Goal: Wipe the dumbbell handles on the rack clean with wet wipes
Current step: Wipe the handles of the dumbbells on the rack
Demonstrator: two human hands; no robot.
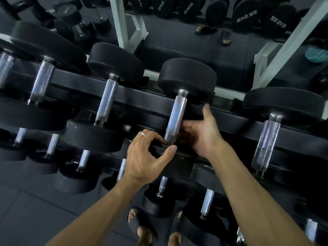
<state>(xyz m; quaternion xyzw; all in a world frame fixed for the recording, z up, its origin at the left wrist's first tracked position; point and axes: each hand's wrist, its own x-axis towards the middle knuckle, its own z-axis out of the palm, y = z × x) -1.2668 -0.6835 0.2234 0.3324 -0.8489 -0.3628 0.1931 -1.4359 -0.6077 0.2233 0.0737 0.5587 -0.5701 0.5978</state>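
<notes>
- Left hand (145,155): fingers curled over the near head (177,162) of one dumbbell, thumb pressed on its edge
- Right hand (200,132): thumb up, fingers tucked behind the lower end of the handle (175,116); cannot tell whether they clasp it
- No wet wipe visible in either hand; may be hidden
- Step, as judged: steadying or turning this dumbbell on the rack (134,93) for wiping
- Next calls for a wipe along the knurled bar, which lies between the two hands, just above the left fingertips

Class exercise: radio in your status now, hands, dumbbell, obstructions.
Left hand grips near black rubber dumbbell head. Right hand beside knurled chrome handle. No wet wipe visible. Nothing blocking.
</notes>
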